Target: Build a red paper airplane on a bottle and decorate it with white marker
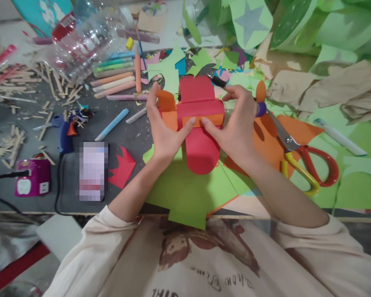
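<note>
A red paper piece (pixel 200 144) with rounded ends lies on green paper (pixel 188 194) at the middle of the table. An orange paper strip (pixel 170 113) crosses it under a red band. My left hand (pixel 163 128) grips the orange strip's left end, thumb pressing on the band. My right hand (pixel 238 119) presses its thumb on the band too, fingers curled round a purple glue stick (pixel 261 109) and a black pen (pixel 218 81).
Red and yellow scissors (pixel 306 163) lie to the right on orange paper. Chalk sticks (pixel 114 78), a clear plastic bottle (pixel 86 37) and wooden sticks (pixel 15 82) sit at the left. A blue glue gun (pixel 66 132) and a pink box (pixel 34 177) lie nearer. Paper scraps cover the far side.
</note>
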### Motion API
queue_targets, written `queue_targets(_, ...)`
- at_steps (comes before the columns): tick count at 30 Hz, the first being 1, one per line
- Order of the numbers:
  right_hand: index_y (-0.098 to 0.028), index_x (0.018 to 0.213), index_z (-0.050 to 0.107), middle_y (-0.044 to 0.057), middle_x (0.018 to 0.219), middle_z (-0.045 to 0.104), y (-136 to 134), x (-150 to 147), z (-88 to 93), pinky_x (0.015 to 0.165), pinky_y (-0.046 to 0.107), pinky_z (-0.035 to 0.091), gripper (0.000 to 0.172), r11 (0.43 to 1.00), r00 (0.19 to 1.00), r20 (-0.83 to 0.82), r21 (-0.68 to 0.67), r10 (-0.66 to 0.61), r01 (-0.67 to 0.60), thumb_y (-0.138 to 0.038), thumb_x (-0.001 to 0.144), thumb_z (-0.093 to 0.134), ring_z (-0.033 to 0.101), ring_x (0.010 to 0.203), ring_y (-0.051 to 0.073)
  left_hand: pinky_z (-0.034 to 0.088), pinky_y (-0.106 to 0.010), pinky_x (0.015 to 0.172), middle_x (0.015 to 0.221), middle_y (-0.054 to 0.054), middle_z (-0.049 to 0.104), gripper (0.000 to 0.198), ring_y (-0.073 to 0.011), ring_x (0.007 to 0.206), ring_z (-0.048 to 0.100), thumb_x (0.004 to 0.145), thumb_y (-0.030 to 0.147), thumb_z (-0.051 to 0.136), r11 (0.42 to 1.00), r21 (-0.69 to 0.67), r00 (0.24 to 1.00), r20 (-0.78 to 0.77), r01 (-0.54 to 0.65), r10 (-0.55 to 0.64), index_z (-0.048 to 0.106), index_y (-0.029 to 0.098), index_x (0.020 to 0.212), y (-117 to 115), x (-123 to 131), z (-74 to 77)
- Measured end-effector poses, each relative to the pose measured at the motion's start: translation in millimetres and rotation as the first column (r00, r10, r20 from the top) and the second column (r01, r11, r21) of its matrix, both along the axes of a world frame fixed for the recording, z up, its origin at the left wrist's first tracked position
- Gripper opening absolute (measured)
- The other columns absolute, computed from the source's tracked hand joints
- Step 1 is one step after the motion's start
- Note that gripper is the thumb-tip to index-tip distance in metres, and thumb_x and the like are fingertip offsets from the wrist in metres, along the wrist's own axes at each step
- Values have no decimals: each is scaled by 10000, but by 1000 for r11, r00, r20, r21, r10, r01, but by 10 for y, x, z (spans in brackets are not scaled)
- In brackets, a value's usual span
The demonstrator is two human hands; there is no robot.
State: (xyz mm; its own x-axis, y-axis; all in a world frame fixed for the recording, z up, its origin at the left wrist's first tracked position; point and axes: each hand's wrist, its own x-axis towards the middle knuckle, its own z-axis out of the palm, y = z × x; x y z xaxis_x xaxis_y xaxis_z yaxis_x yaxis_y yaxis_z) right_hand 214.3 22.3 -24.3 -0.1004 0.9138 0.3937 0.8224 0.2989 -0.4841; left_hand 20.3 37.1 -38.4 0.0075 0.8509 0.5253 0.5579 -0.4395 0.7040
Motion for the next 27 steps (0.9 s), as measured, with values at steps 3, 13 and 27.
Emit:
queue_targets(3, -223, 1455, 307, 171, 1253, 550, -25, -16, -13, 1047, 652, 395, 666, 1000, 999, 31, -21, -6, 7, -576, 923, 497, 535, 1231, 385, 284, -506, 1231, 1562, -115, 299, 935, -303, 1492, 318, 805, 795, 555, 997, -79, 999, -42, 18, -22, 66, 377, 1483, -24, -21, 18)
queue_targets(13, -255, 1414, 340, 161, 1244, 575, -39, -20, 26, 1051, 640, 410, 572, 1000, 1000, 24, -5, -9, 10, -567, 949, 458, 567, 1208, 368, 437, -478, 1144, 1603, -122, 242, 985, -306, 1459, 378, 786, 840, 528, 999, 28, 999, -42, 22, -20, 27, 365, 1489, 14, -11, -6)
queue_targets(27, -267, 1432, 307, 176, 1333, 549, -38, -3, 57, 1066, 616, 396, 601, 999, 999, 32, -42, 15, -14, -557, 934, 477, 534, 1269, 376, 378, -505, 1180, 1634, -67, 153, 904, -314, 1505, 289, 826, 763, 569, 999, 18, 999, -9, 42, -42, 36, 432, 1476, 8, -41, -53)
